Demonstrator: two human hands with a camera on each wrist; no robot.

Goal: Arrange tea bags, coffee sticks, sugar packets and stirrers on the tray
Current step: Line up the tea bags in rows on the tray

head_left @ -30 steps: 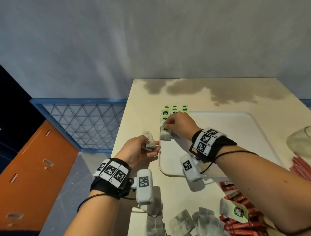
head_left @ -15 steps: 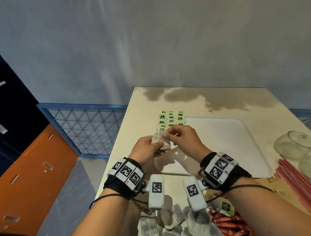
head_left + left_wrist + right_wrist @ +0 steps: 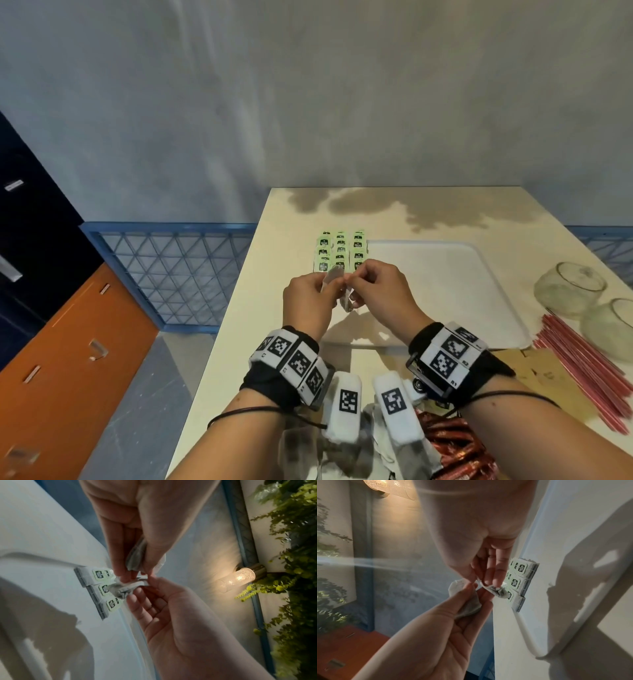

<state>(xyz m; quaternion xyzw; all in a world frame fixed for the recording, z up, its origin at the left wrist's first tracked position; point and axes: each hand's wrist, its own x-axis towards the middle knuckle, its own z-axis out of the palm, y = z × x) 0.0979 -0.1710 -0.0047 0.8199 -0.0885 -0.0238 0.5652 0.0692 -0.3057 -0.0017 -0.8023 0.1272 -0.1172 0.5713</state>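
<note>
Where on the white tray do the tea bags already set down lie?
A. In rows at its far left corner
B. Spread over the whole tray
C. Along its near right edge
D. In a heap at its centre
A: the head view shows the tea bags in neat rows at the far left corner of the tray, the rest of which shows bare.

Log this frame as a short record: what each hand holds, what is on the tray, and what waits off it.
left hand: pinches a tea bag
right hand: pinches a second tea bag
tray: white, three rows of tagged tea bags at its far left corner
off tray, near edge: loose tea bags, red coffee sticks
off tray, right: red stirrers, two glass bowls
</note>
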